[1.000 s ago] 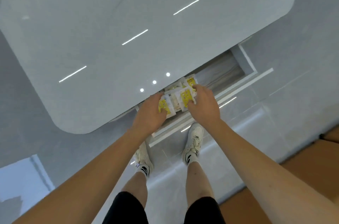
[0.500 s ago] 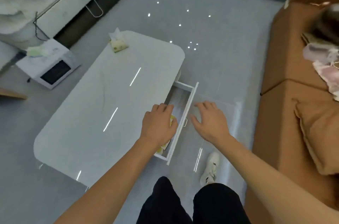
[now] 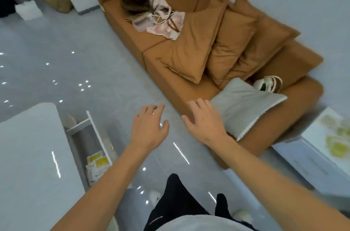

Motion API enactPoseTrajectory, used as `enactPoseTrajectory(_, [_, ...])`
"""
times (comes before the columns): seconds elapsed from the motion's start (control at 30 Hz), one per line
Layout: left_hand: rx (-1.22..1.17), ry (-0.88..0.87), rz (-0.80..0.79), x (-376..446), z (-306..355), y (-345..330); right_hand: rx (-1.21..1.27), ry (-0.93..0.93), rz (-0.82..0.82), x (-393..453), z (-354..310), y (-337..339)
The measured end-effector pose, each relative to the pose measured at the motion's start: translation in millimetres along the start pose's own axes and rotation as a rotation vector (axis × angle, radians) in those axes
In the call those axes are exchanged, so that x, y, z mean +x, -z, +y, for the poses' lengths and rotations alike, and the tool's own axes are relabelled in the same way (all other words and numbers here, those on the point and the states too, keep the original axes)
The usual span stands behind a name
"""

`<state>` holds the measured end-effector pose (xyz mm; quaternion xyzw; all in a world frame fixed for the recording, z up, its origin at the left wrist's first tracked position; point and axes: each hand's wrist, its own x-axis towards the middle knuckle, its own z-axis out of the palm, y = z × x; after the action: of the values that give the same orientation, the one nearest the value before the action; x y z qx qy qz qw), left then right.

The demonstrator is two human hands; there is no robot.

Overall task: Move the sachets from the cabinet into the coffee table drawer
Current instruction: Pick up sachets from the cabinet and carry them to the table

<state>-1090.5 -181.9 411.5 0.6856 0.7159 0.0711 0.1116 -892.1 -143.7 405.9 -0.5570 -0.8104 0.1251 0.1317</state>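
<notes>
The coffee table drawer [image 3: 94,132] stands pulled out at the lower left, beside the white coffee table [image 3: 32,155]. A pile of yellow-and-white sachets [image 3: 97,164] lies in its near end. My left hand [image 3: 148,126] hovers over the floor to the right of the drawer, fingers spread, holding nothing. My right hand [image 3: 205,119] is beside it, also spread and empty, in front of the sofa's edge. At the far right a white cabinet [image 3: 312,166] has more yellow sachets [image 3: 335,143] on its top.
A brown sofa [image 3: 170,71] with several brown cushions, a grey pillow [image 3: 244,105] and loose clothes [image 3: 161,20] runs across the upper right. Glossy grey floor [image 3: 75,71] lies between sofa and table. My legs in black trousers are at the bottom.
Both hands let go of the sachets in the drawer and lifted away. My view swung right, from the table and drawer toward the sofa and the cabinet.
</notes>
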Motion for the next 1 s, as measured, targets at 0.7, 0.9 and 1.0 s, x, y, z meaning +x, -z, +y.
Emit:
enactPoseTrajectory(0.7, [0.028,-0.754,-0.212,24.6,643.4,-201.3,0.055,-0.884,0.157,-333.4,545.0,165.0])
enactPoseTrajectory(0.9, [0.042,-0.855,-0.348,94.9,747.3,-299.9,0.134,-1.128,0.163,-344.3,681.2,135.0])
enactPoseTrajectory(1.0, [0.027,-0.850,-0.431,128.0,793.5,-358.7,0.215,-1.302,0.206,-353.6,747.4,108.6])
